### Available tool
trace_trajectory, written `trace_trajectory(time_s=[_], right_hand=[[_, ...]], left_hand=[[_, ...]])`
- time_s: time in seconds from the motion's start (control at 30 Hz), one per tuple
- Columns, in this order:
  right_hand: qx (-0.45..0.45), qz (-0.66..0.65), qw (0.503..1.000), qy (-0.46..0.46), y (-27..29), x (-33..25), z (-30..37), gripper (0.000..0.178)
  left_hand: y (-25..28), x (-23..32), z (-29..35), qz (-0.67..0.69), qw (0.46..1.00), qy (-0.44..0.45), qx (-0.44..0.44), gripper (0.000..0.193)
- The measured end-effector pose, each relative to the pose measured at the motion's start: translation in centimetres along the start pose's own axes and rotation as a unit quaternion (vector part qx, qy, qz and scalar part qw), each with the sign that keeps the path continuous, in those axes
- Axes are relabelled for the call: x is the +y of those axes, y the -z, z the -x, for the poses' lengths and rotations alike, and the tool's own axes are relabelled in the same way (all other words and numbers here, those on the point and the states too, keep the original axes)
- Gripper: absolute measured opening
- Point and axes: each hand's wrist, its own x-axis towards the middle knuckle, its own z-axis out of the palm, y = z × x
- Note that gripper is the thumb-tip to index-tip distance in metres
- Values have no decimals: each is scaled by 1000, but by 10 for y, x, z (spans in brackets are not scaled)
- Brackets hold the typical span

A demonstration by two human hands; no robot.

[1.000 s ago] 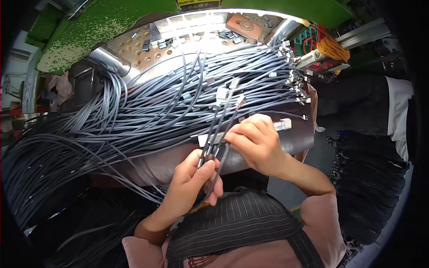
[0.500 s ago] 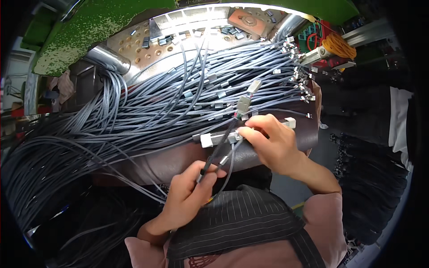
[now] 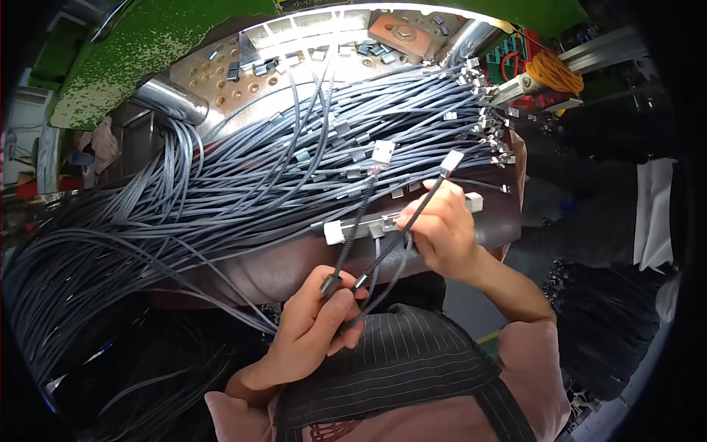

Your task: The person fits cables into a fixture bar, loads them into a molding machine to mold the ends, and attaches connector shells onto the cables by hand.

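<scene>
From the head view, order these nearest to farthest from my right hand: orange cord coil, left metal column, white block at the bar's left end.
From your right hand:
1. White block, to its left.
2. Orange cord coil, up and right.
3. Left metal column, far upper left.

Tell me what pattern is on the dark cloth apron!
Thin pale stripes cover the dark cloth apron, best seen in the head view.
</scene>
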Motion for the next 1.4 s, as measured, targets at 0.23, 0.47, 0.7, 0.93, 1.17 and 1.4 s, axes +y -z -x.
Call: trace_trajectory(time_s=[0.23, 0.47, 0.7, 0.93, 1.17, 1.4], right_hand=[[-61, 57, 995, 61, 10, -9, -18, 20], [-148, 32, 988, 23, 19, -10, -33, 30], [57, -57, 997, -14, -19, 3, -3, 27], [-17, 18, 1000, -15, -2, -6, -2, 20], [-55, 23, 998, -23, 8, -10, -11, 24], [-38, 92, 994, -41, 8, -10, -12, 21]], left_hand=[[0, -5, -3, -8, 1000, -27, 9, 23], [2, -11, -2, 0, 999, -39, 12, 22], [-1, -12, -8, 3, 999, -50, 1, 20], [0, -11, -11, -8, 999, -35, 26, 20], [2, -14, -15, 8, 999, -39, 33, 18], [-5, -4, -15, -104, 993, -24, 59, 15]])
